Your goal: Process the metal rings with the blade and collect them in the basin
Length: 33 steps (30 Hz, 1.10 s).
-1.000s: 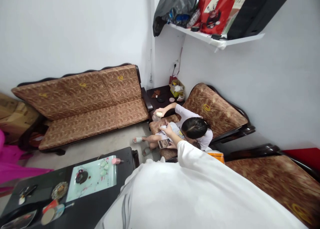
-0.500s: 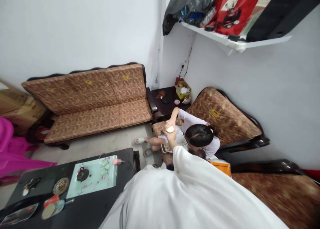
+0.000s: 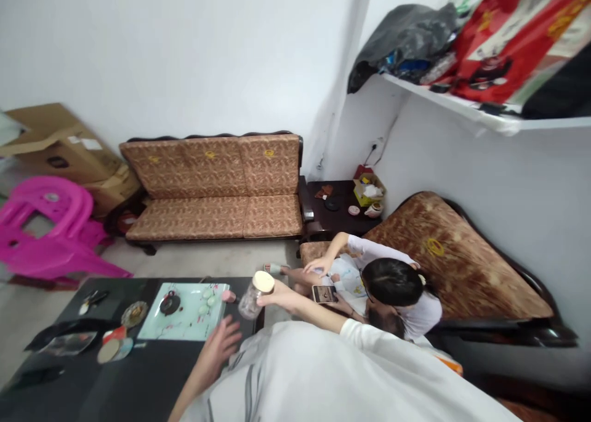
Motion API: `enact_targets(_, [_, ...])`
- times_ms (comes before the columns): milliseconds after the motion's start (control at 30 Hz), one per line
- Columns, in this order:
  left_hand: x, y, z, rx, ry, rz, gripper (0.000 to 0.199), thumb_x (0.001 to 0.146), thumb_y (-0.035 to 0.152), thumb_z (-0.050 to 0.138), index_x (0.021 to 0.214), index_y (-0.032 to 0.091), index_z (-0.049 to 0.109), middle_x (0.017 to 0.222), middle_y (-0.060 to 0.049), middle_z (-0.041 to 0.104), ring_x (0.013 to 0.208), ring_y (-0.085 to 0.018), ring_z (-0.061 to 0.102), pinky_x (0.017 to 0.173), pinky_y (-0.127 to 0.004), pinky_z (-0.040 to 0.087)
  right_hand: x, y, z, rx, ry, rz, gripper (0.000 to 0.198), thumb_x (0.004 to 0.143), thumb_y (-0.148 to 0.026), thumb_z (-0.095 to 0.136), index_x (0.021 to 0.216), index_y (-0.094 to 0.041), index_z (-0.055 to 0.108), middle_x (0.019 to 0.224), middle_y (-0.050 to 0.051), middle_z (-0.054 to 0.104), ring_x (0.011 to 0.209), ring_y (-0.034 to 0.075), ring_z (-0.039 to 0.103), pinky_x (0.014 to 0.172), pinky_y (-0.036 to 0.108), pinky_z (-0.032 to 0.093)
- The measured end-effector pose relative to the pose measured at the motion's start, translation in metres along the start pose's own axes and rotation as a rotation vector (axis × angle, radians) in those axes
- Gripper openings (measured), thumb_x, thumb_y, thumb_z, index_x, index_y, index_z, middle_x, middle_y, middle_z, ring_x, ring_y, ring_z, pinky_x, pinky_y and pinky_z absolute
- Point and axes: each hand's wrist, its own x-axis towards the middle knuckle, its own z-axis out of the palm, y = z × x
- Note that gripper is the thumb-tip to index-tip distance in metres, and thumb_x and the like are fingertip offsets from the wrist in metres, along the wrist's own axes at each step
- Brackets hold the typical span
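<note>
A clear jar [image 3: 250,303] with a pale gold lid is in my right hand [image 3: 279,295], whose fingers grip its side just below the lid. It is held tilted above the right end of the dark table [image 3: 152,379]. My left hand [image 3: 221,343] is over the table's near side with fingers spread, empty, a short way left of the jar. Close to both hands lie a pink cup [image 3: 228,296] and a pale green tea tray [image 3: 180,330] bearing a dark teapot [image 3: 170,303].
A seated person [image 3: 392,286] on the brown sofa at right has a phone [image 3: 324,294] by their lap. On the table are a glass dish [image 3: 134,314] and a round-lidded can [image 3: 115,350]. Pink stools [image 3: 69,210] stand at left, and a loaded shelf [image 3: 462,105] hangs upper right.
The jar has moved left, away from the seated person's hands, and is now in my right hand. My left hand has come into view over the table. The view has turned left.
</note>
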Motion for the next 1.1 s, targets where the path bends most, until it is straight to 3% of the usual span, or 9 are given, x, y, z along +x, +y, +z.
enact_targets(67, [0.001,0.003,0.010,-0.125,0.031,0.110,0.033,0.094,0.050,0.056,0.112,0.024,0.066,0.099,-0.009,0.074,0.087,-0.025,0.073,0.069,-0.035,0.059,0.007,-0.022,0.022,-0.048,-0.232,0.011,0.073,0.035,-0.036,0.098,0.101,-0.020,0.071,0.095,0.002,0.071,0.097,0.025,0.064,0.095,0.041,0.049])
enact_targets(133, [0.002,0.019,0.026,-0.225,0.005,0.237,0.035,0.093,0.047,0.057,0.109,0.017,0.065,0.094,-0.011,0.074,0.073,-0.023,0.072,0.060,-0.036,0.059,0.011,-0.048,0.034,-0.186,-0.424,-0.107,0.079,0.046,-0.039,0.096,0.117,-0.021,0.066,0.109,0.004,0.068,0.103,0.023,0.061,0.098,0.040,0.047])
enact_targets(267, [0.000,0.049,0.047,-0.170,0.196,0.670,0.040,0.084,0.044,0.070,0.113,0.020,0.059,0.104,-0.007,0.071,0.077,-0.019,0.069,0.057,-0.028,0.057,0.006,-0.097,0.040,-0.392,-0.238,-0.338,0.078,0.071,-0.056,0.079,0.138,-0.026,0.051,0.136,0.008,0.055,0.119,0.024,0.054,0.098,0.036,0.046])
enact_targets(500, [-0.010,0.039,0.061,0.363,0.469,1.279,0.069,0.073,0.049,0.079,0.129,0.020,0.051,0.130,-0.013,0.059,0.117,-0.027,0.060,0.102,-0.041,0.049,-0.017,-0.131,0.060,-1.075,0.173,-0.446,0.047,0.100,-0.058,0.030,0.107,-0.022,0.058,0.083,0.004,0.064,0.077,0.022,0.060,0.072,0.032,0.040])
enact_targets(567, [-0.014,0.041,0.067,0.198,0.392,1.218,0.063,0.074,0.052,0.077,0.124,0.020,0.053,0.123,-0.011,0.063,0.105,-0.024,0.065,0.089,-0.035,0.055,-0.021,-0.133,0.066,-1.150,0.213,-0.521,0.047,0.099,-0.058,0.029,0.107,-0.022,0.058,0.084,0.005,0.065,0.077,0.023,0.061,0.070,0.032,0.039])
enact_targets(667, [-0.024,0.054,0.075,-0.106,0.170,0.854,0.046,0.086,0.056,0.062,0.112,0.018,0.059,0.099,-0.008,0.069,0.075,-0.019,0.068,0.056,-0.026,0.054,-0.023,-0.139,0.070,-1.237,0.188,-0.708,0.050,0.095,-0.060,0.035,0.112,-0.018,0.059,0.094,0.010,0.066,0.082,0.026,0.061,0.074,0.035,0.041])
enact_targets(833, [-0.046,0.077,0.068,-0.278,-0.189,0.207,0.043,0.099,0.048,0.038,0.103,0.014,0.064,0.068,-0.007,0.068,0.044,-0.019,0.061,0.032,-0.023,0.040,-0.027,-0.166,0.070,-1.278,-0.193,-0.908,0.056,0.091,-0.059,0.049,0.130,-0.019,0.056,0.109,0.013,0.064,0.099,0.029,0.057,0.089,0.042,0.045])
enact_targets(933, [-0.059,0.081,0.060,-0.338,-0.186,0.240,0.044,0.099,0.046,0.035,0.099,0.013,0.065,0.067,-0.009,0.069,0.043,-0.019,0.062,0.030,-0.023,0.039,-0.033,-0.180,0.067,-1.119,-0.368,-0.951,0.058,0.090,-0.048,0.059,0.142,-0.025,0.047,0.132,0.013,0.058,0.119,0.031,0.052,0.103,0.048,0.040])
enact_targets(1100, [-0.077,0.082,0.061,-0.294,-0.117,0.458,0.041,0.097,0.045,0.040,0.101,0.012,0.065,0.070,-0.009,0.069,0.045,-0.019,0.061,0.032,-0.024,0.041,-0.051,-0.172,0.064,-0.591,-0.208,-0.755,0.057,0.090,-0.043,0.064,0.142,-0.030,0.046,0.133,0.008,0.058,0.115,0.027,0.057,0.099,0.044,0.046])
